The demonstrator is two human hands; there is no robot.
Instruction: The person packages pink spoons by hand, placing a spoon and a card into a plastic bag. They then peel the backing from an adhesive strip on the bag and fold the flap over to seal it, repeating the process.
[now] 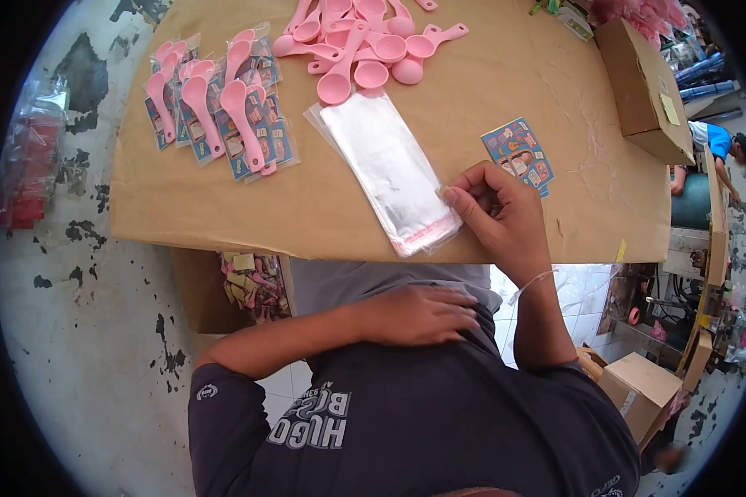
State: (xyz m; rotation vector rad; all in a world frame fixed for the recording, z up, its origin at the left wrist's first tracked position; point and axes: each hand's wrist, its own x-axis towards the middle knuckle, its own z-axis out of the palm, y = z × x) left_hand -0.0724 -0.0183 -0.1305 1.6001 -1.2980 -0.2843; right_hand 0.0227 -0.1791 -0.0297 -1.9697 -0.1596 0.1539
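My right hand [501, 211] is closed in a pinch at the right edge of a stack of clear plastic bags [385, 166], near the end with a pink-printed strip. The stack lies slanted on the brown paper-covered table [323, 207]. My left hand [419, 316] rests against my dark shirt below the table edge, fingers stretched out and holding nothing. Just beyond my right hand lie printed blue cards [518, 153], partly covered by the hand. A pile of loose pink measuring spoons [371, 76] is past the far end of the bags.
Bagged pink spoons with blue cards [211, 116] lie in overlapping rows on the left. A cardboard box [642, 91] stands at the right edge. Under the table is a box of pink and yellow pieces [253, 286]. Another person [717, 145] is off to the right.
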